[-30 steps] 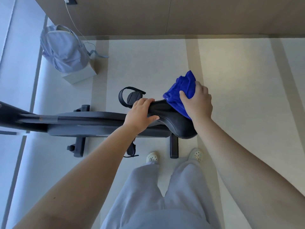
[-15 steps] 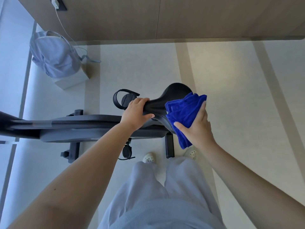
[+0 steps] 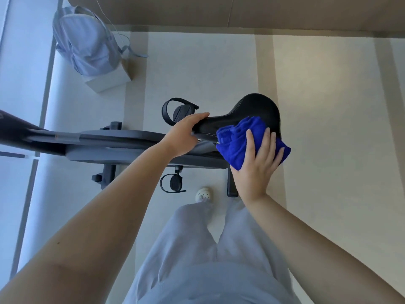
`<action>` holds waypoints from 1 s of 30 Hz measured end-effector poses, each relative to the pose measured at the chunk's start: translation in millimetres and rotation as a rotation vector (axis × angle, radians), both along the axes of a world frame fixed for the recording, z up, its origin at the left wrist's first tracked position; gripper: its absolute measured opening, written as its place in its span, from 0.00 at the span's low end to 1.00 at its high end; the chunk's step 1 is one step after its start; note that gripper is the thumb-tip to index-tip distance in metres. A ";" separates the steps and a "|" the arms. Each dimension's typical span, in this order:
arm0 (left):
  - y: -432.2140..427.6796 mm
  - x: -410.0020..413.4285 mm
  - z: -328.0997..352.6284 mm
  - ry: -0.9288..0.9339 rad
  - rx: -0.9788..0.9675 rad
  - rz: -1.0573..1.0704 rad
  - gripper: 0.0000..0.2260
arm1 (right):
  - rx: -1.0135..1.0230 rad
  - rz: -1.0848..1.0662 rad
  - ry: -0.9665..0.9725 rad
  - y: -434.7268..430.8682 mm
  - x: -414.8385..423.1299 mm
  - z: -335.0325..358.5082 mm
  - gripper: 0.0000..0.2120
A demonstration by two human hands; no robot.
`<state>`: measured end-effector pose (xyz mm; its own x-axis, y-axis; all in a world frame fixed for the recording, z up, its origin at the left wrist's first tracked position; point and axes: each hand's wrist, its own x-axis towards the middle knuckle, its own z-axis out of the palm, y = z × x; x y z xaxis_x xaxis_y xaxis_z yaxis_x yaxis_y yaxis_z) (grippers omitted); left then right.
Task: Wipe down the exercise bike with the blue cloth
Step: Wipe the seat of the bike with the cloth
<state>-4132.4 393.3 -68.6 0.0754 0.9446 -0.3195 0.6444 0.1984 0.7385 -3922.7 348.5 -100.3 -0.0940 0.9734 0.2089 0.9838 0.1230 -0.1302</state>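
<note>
Cloth could slide off: flat right hand merely presses it at saddle's five o'clock; left hand grips nose.

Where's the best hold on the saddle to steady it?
The narrow nose of the saddle, from the frame side, fingers over the top: slim enough to wrap, leaving the wide rear free for the blue cloth. The left hand grips there.

Nothing readable from where I'm standing, honestly. The exercise bike has a tiny orange mark on its frame, but it's way too small and blurry to make out.
</note>
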 end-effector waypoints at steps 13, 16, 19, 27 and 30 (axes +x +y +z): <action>-23.8 20.3 8.7 0.208 0.320 -0.120 0.35 | -0.498 0.349 0.238 36.6 11.0 48.3 0.49; -36.3 52.8 4.3 0.288 0.548 -0.287 0.33 | -0.503 0.287 0.478 46.2 50.3 62.2 0.33; -22.9 73.8 -5.7 0.455 0.572 -0.423 0.41 | -0.448 0.212 0.377 58.7 68.0 56.3 0.29; 9.1 57.3 -24.1 0.650 0.621 -0.618 0.44 | -0.511 0.053 0.509 102.1 45.7 36.9 0.26; 5.9 37.6 -29.9 0.707 0.712 -0.608 0.40 | -0.461 -0.060 0.596 108.8 33.0 28.8 0.26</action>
